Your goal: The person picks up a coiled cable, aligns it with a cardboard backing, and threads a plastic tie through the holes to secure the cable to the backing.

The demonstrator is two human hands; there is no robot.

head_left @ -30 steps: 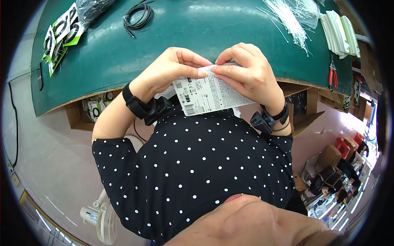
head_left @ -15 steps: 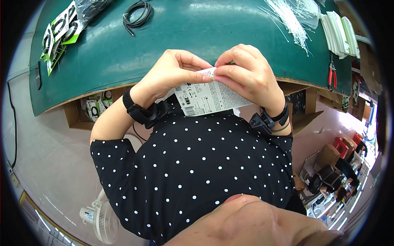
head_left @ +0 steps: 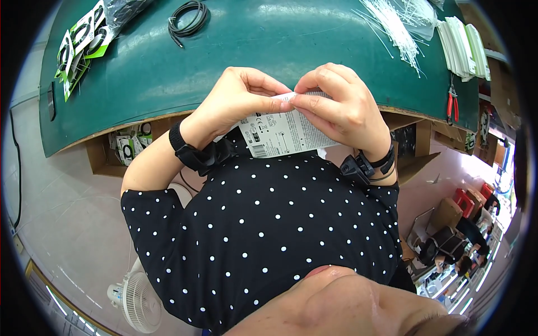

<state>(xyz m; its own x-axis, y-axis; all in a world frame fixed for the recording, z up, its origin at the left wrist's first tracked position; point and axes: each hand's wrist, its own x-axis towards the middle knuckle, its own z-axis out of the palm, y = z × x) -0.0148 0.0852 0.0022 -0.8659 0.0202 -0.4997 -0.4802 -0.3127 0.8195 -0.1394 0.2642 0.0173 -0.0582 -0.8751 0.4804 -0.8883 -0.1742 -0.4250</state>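
Note:
A white printed packaging card [head_left: 274,137] is held tilted in front of my chest, just off the table's near edge. My left hand [head_left: 241,101] pinches its upper edge between thumb and fingers. My right hand [head_left: 343,106] is closed at the same edge, its thumb and fingertips meeting my left fingertips. The right palm and fingers cover the card's right part. Whatever small thing lies between the touching fingertips is hidden. Black straps with small devices sit on both wrists.
On the green table [head_left: 252,50] lie a coiled black cable [head_left: 188,23], white zip ties [head_left: 395,31], stacked white-green cards [head_left: 457,47] and red-handled cutters [head_left: 453,103]. Carded cables [head_left: 81,45] are piled at the far left. An open cardboard box [head_left: 106,157] is under the near edge.
My right fingertips have shifted slightly and press closer against the left thumb at the card's upper edge. The card stays nearly in place.

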